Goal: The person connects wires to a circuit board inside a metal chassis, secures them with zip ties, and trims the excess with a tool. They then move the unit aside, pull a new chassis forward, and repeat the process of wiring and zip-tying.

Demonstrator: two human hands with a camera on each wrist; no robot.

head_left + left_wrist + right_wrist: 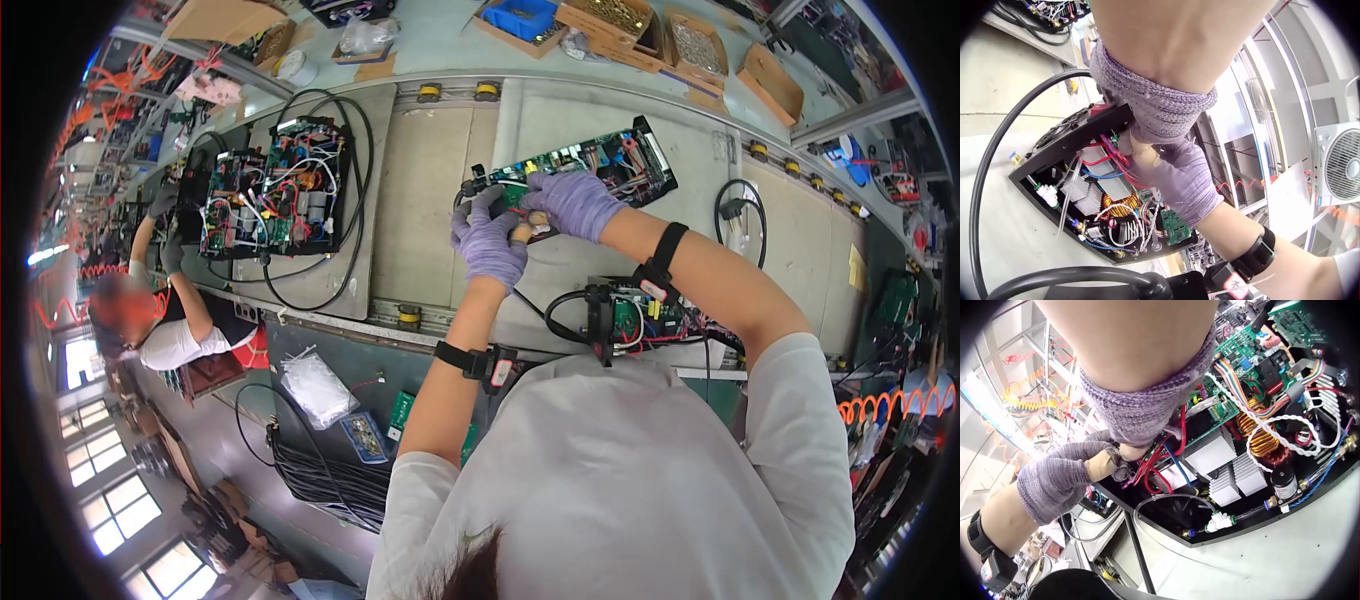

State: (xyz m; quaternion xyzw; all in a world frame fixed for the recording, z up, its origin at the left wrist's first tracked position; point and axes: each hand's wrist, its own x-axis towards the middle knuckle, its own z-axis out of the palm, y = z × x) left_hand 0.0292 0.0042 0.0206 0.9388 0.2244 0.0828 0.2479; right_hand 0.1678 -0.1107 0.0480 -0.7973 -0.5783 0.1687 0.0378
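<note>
An open black chassis [655, 160] lies at an angle on the light work surface, filled with electronics. Inside it are a green circuit board [1244, 353], a copper-wound coil [1257, 434], finned heat sinks [1225, 487] and red wires [1159, 481]. Both hands meet at its near left end, in purple-grey gloves with tan fingertips. There my left hand [490, 240] pinches wires at the chassis edge. From the other side my right hand [575, 203] curls its fingers on the red wires; its fingertips are partly hidden. White push-fit tubing [1219, 522] runs along the chassis side.
A second opened unit [640, 315] sits close to my body. On the left stand more wired units [285, 190] ringed by a black cable [368, 170], with another person [190, 330] working there. Boxes of small parts [695, 45] line the back. Black cables [320, 485] lie below left.
</note>
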